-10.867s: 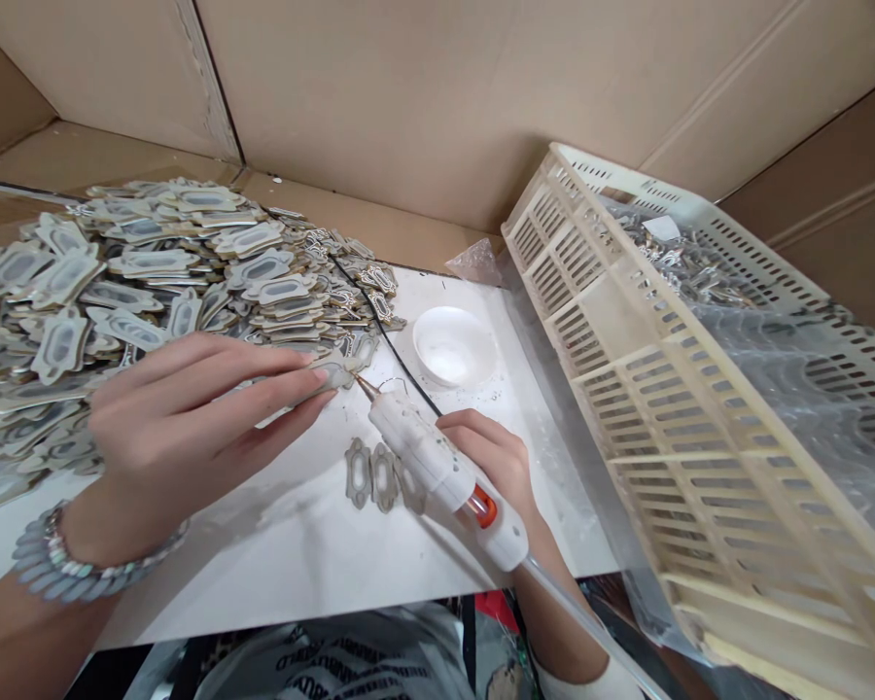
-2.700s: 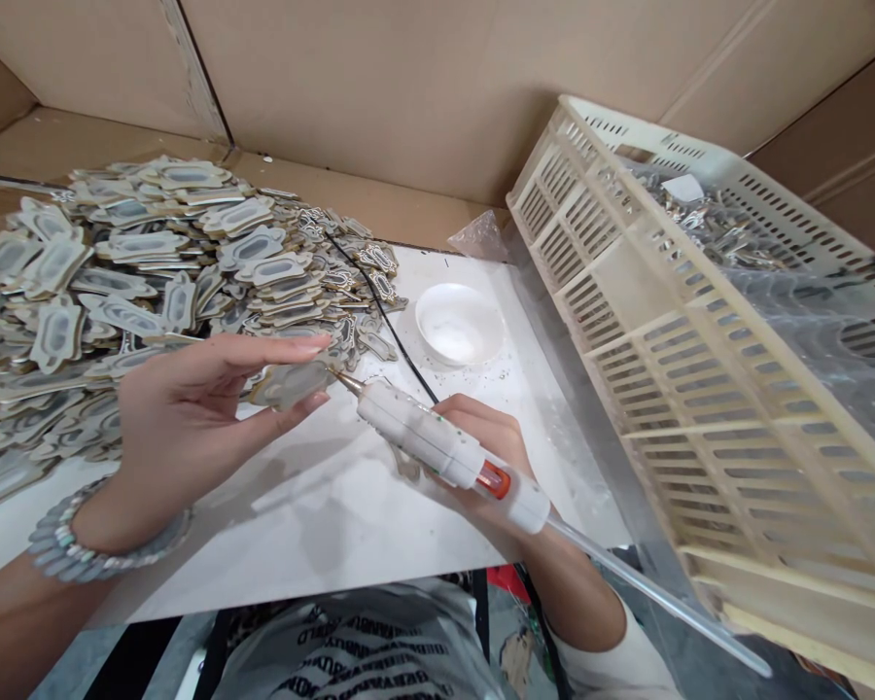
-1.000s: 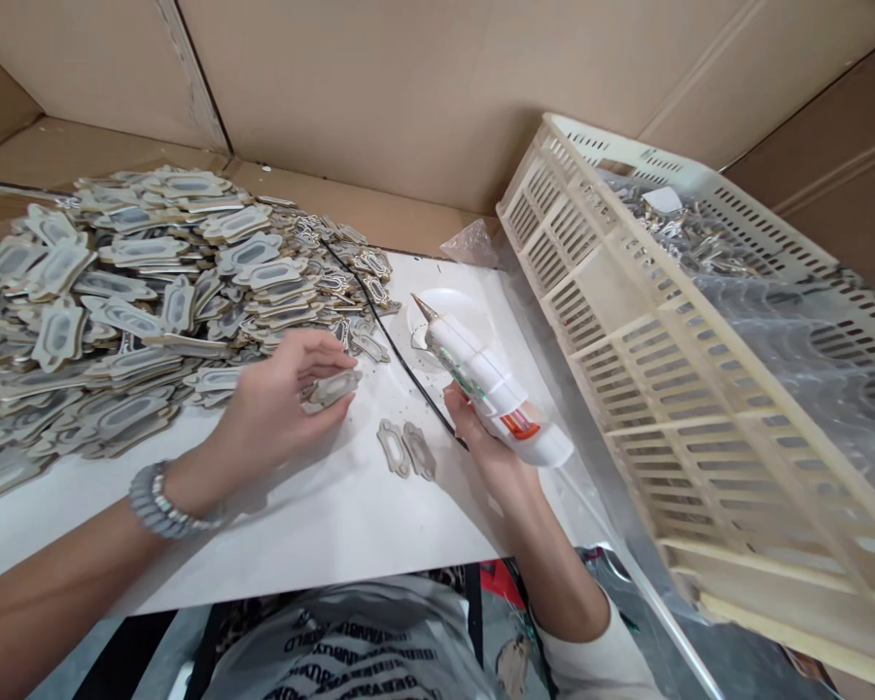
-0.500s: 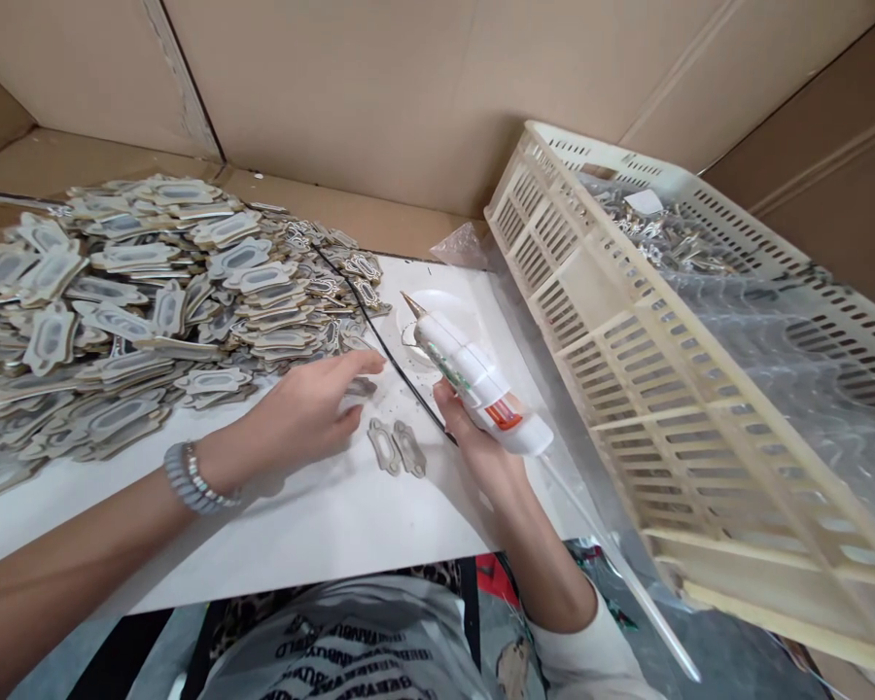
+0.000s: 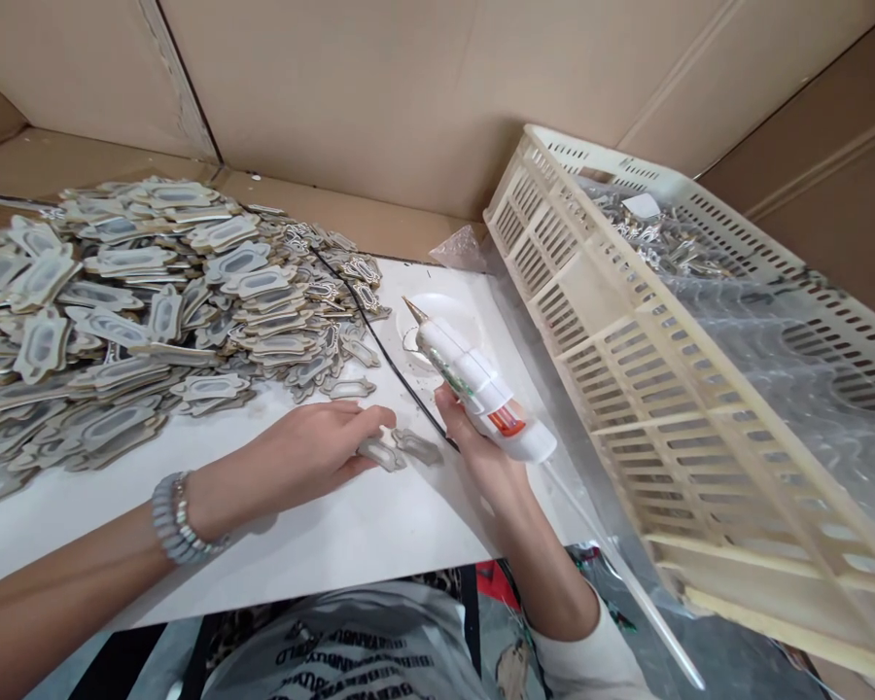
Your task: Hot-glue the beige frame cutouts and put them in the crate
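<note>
My right hand (image 5: 485, 452) is wrapped round a white hot glue gun (image 5: 473, 374), its metal nozzle pointing up and left above a white dish (image 5: 467, 311). A clear glue stick (image 5: 627, 583) sticks out of its rear end. Thumb and fingers of my left hand (image 5: 321, 442) are closed on the left end of a small grey frame-shaped plate (image 5: 381, 454). Touching or just beside it on the right is a second frame-shaped plate (image 5: 417, 446). My fingers partly hide the held plate.
A large heap of frame-shaped plates (image 5: 240, 282) covers the left and back of the white table (image 5: 262, 564). A black cord (image 5: 386, 355) crosses the tabletop. On the right stands a cream plastic crate (image 5: 612, 360) with small metal parts and clear plastic. Cardboard walls (image 5: 379, 107) enclose the back.
My left hand has moved down onto the pair of plates and closed on the left one. Both plates have turned and shifted slightly. The glue gun has hardly moved.
</note>
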Motion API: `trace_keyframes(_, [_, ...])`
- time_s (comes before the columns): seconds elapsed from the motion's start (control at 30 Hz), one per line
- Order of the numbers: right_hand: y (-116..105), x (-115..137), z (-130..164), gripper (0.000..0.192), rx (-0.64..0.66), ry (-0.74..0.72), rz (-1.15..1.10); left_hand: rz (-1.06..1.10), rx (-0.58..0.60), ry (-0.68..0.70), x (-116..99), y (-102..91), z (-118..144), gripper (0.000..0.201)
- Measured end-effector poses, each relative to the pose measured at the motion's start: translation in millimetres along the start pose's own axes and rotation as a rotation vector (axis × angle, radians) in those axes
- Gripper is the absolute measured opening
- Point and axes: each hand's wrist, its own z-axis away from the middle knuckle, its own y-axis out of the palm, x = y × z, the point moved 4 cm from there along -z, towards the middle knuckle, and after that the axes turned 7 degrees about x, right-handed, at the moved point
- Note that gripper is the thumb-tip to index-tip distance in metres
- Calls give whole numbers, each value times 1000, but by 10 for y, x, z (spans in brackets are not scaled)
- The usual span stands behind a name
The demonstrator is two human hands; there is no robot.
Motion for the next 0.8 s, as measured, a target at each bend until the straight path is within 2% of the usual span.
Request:
trace_keyframes(0.1, [5,12,0,35,32,7,11,-61,-77,35,27,-176,38,21])
trace_keyframes(0.2, [21,16,11,27,97,-69,16,-131,-222,2,132,-413,108,9])
trace_keyframes(0.3, [59,-12,40,14,175,-206,17,-212,-405,-43,221,-606,199,17])
trace_keyframes(0.43, [113,-50,86,11,256,-345,56,-366,-572,-59,190,-740,273,20])
trace_keyframes(0.53, [137,-41,109,11,314,-376,74,-465,-601,65,81,-776,263,13])
trace_keyframes(0.63, [135,-15,118,14,327,-398,104,-456,-608,191,18,-791,255,15])
trace_keyframes(0.8, [131,2,105,13,332,-412,146,-451,-622,216,16,-799,289,14])
